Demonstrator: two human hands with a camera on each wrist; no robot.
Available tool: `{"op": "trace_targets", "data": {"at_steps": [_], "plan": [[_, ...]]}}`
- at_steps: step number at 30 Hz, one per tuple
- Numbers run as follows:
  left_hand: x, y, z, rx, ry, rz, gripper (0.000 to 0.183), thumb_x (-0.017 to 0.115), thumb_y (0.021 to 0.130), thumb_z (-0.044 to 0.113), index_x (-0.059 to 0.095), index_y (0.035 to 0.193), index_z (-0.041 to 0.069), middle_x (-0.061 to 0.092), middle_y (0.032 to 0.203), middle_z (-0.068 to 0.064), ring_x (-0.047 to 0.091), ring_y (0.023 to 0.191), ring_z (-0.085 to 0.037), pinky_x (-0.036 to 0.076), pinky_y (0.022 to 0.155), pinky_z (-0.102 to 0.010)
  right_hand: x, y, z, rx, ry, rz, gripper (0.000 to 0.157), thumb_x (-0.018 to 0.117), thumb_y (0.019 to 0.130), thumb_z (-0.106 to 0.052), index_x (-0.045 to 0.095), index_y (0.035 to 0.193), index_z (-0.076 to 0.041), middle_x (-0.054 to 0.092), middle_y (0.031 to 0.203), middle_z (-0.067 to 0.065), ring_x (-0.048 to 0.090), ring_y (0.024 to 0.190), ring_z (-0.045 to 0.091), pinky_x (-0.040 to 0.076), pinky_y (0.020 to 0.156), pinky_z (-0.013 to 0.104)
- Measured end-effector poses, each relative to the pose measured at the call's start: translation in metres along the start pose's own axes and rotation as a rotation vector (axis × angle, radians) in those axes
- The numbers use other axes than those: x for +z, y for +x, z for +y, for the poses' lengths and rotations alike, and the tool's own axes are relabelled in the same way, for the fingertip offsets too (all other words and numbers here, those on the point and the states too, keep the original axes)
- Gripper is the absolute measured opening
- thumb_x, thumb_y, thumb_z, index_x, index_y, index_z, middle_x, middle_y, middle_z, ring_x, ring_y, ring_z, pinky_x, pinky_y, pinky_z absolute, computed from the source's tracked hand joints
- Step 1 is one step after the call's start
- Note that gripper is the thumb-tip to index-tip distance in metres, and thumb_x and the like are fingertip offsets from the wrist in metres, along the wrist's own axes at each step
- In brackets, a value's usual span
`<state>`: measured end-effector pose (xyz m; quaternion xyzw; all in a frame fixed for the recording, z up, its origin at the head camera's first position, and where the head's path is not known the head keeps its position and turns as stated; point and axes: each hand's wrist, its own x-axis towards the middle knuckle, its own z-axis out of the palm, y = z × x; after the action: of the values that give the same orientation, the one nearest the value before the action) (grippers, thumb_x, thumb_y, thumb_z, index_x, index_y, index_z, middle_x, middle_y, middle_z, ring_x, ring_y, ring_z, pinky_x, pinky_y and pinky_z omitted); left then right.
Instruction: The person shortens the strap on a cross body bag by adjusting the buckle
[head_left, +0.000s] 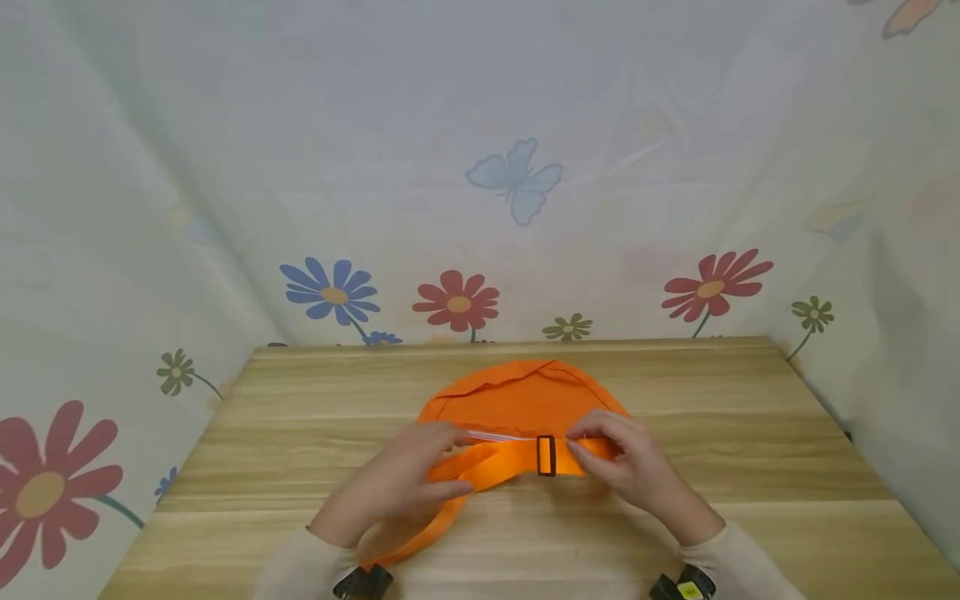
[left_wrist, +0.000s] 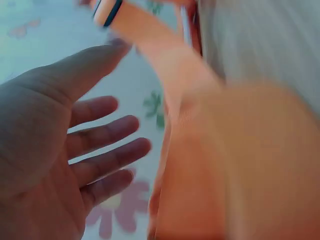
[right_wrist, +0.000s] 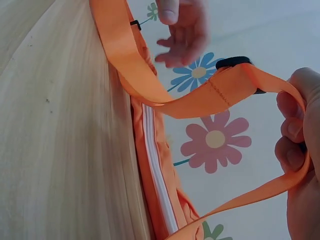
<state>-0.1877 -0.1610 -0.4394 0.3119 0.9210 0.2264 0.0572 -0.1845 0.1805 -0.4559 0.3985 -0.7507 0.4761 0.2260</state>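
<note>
Orange cloth bag (head_left: 517, 404) on the pale wood-grain table (head_left: 300, 408), right ahead of you, white zip (right_wrist: 156, 165) along its near edge. Your R hand (head_left: 626, 454) has the flat orange webbing strap (head_left: 519, 458) gripped just beside the black rectangular slide buckle (head_left: 552, 456) — fingers curled round it. Your L hand (head_left: 408, 471) is loose, fingers spread, thumb by the strap; can't tell if it's touching. Handling-wise: bag looks v. light and soft, likely to fold or slide if tugged. Webbing's bendy, prob. a bit slick, so pinch it flat, edge to edge. Buckle looks rigid, prob. plastic — best held by its sides, w/ the other hand on webbing close by.
</note>
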Motion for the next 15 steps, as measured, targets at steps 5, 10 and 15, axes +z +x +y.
{"op": "trace_targets", "data": {"at_steps": [5, 10, 15], "plan": [[0.018, 0.022, 0.029, 0.059, -0.081, 0.019, 0.065, 0.080, 0.097, 0.047, 0.057, 0.150, 0.019, 0.063, 0.147, 0.003, 0.061, 0.133, -0.020, 0.051, 0.116, -0.050, 0.001, 0.002, -0.002, -0.003, 0.020, 0.011, 0.026, 0.081, 0.089, 0.008, 0.075, 0.106, -0.011, 0.077, 0.096, 0.008, 0.063, 0.081, 0.009, 0.053, 0.070, 0.017], [0.033, 0.039, 0.048, 0.116, -0.155, 0.056, 0.074, 0.080, 0.098, 0.047, 0.049, 0.158, 0.017, 0.059, 0.154, 0.003, 0.057, 0.141, -0.020, 0.048, 0.121, -0.050, 0.003, 0.004, -0.004, -0.006, 0.026, 0.013, 0.022, 0.082, 0.090, 0.006, 0.075, 0.105, -0.008, 0.077, 0.097, 0.007, 0.063, 0.081, 0.009, 0.052, 0.070, 0.017], [0.038, 0.046, 0.055, 0.152, -0.214, 0.084, 0.062, 0.079, 0.099, 0.043, 0.056, 0.151, 0.019, 0.064, 0.147, 0.006, 0.059, 0.133, -0.017, 0.051, 0.116, -0.045, 0.001, 0.004, -0.005, -0.001, 0.012, 0.001, 0.030, 0.081, 0.085, 0.013, 0.075, 0.106, -0.007, 0.077, 0.097, 0.007, 0.062, 0.080, 0.009, 0.052, 0.070, 0.016]]}}
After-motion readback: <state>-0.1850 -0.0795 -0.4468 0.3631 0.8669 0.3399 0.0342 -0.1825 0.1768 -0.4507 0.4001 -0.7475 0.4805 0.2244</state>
